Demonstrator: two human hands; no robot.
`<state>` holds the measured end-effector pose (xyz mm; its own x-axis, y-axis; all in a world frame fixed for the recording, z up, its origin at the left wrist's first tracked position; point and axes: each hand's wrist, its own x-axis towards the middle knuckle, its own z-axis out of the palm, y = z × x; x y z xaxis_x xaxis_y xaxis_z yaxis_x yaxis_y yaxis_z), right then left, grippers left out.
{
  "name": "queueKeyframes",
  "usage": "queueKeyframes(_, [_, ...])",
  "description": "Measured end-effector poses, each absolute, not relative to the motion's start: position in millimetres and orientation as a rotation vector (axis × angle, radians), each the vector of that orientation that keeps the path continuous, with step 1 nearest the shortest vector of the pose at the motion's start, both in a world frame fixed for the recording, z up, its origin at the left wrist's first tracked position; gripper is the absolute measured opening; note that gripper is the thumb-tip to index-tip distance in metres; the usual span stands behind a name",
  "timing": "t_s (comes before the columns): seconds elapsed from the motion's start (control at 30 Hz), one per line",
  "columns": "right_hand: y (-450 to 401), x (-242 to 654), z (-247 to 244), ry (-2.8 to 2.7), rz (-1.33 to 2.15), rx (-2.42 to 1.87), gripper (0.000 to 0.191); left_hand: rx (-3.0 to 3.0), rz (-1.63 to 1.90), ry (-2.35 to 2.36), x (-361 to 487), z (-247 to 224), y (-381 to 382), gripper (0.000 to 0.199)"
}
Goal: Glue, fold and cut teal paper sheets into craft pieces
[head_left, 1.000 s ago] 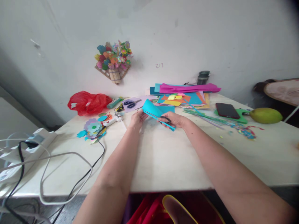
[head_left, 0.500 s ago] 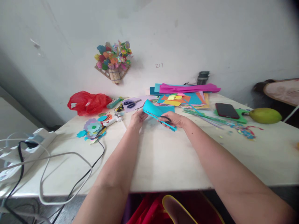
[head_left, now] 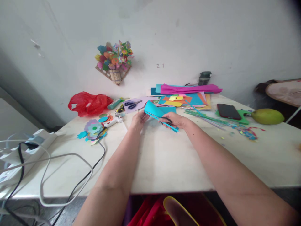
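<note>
A bright blue sheet of craft paper, curled over at its left end, is held above the table between both hands. My left hand pinches its left edge. Dark-handled scissors are in my right hand, fingers closed round the handles. Their blades lie along the near edge of the sheet, mostly hidden by it. A narrow blue strip sticks out below my right hand, along that same edge.
Left are paper flower shapes, a glue gun, a red plastic bag and a power strip with loose cables. Behind lie other scissors and stacked coloured sheets. A phone and a yellow-green fruit sit right.
Almost nothing differs. The blue sheet and the narrow strip have shifted very slightly to the right, while both hands keep their hold.
</note>
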<state>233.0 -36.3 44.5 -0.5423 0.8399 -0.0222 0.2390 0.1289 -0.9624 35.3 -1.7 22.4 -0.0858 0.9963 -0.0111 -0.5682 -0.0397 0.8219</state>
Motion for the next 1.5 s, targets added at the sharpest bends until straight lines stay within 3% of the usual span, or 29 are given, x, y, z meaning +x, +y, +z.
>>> queueKeyframes(1.5, [-30.5, 232.6, 41.7, -1.778, 1.362, -1.004, 0.028, 0.954, 1.302, 0.816, 48.5, 32.2, -13.9, 0.006])
